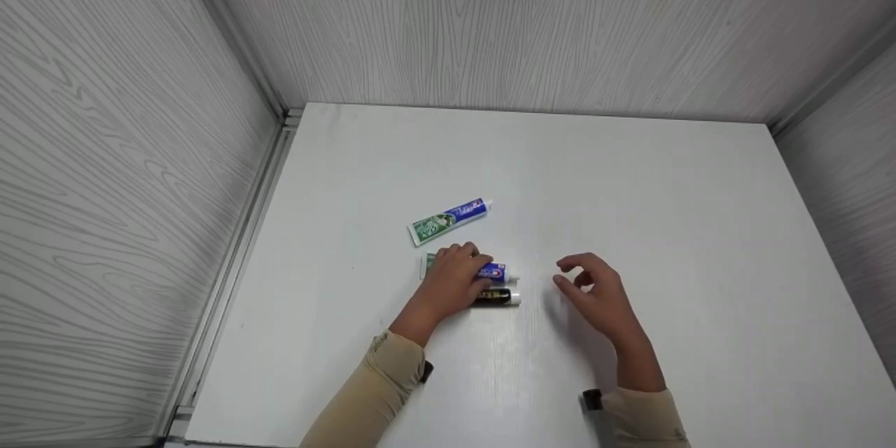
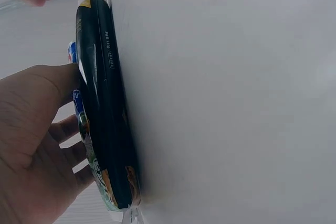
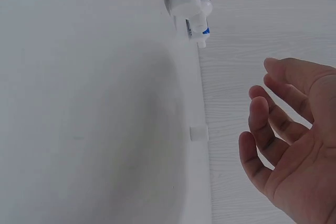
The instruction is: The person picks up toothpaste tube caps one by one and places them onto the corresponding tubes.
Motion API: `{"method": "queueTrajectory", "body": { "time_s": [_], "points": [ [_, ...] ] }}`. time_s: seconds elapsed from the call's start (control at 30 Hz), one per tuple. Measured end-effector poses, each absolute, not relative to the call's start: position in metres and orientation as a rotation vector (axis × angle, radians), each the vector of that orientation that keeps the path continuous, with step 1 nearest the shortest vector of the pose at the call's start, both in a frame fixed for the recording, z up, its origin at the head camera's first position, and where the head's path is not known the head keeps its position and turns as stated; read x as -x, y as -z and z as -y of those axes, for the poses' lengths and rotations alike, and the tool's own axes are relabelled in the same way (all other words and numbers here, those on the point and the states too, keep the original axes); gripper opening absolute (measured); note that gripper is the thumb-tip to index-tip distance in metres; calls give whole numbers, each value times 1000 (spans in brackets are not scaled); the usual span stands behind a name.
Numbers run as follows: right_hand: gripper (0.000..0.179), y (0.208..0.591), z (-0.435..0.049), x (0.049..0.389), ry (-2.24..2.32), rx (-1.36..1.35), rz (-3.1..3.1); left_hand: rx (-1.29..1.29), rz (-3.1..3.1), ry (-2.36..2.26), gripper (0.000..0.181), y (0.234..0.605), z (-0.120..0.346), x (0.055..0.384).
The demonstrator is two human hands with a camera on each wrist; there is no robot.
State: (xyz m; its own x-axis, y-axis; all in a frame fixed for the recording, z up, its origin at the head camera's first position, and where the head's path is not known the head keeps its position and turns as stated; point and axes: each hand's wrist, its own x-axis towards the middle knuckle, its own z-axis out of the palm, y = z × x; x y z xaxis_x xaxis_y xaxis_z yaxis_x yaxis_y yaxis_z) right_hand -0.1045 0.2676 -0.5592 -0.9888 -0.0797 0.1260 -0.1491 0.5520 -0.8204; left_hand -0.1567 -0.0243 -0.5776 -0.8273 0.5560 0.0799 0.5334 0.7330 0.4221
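Observation:
My left hand (image 1: 450, 281) grips a blue-and-green toothpaste tube (image 1: 494, 272) from above, thumb on its near side and fingers across its far side. Most of that tube's middle lies hidden under the hand. Right in front of it is a black toothpaste tube (image 1: 495, 297) with a white cap, partly covered by the hand; in the left wrist view the thumb is close against this black tube (image 2: 100, 87). Farther back lies another blue-and-green toothpaste tube (image 1: 448, 222), slanted. My right hand (image 1: 598, 297) hovers right of the caps, fingers loosely bent, holding nothing.
The tubes lie on a white tabletop (image 1: 630, 182). Pale wood-grain panels stand behind it (image 1: 490, 28) and along the left and right sides. Metal rails run along the left edge.

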Motion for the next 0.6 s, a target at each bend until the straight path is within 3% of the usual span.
{"method": "queueTrajectory", "body": {
  "time_s": [0.33,0.6],
  "points": [
    [32,561,-279,110,-1089,-43,2836,-873,-2829,-742,46,577,27,160],
    [36,563,-285,115,-1070,-20,2911,-871,-2802,-764,46,574,31,163]
  ]
}}
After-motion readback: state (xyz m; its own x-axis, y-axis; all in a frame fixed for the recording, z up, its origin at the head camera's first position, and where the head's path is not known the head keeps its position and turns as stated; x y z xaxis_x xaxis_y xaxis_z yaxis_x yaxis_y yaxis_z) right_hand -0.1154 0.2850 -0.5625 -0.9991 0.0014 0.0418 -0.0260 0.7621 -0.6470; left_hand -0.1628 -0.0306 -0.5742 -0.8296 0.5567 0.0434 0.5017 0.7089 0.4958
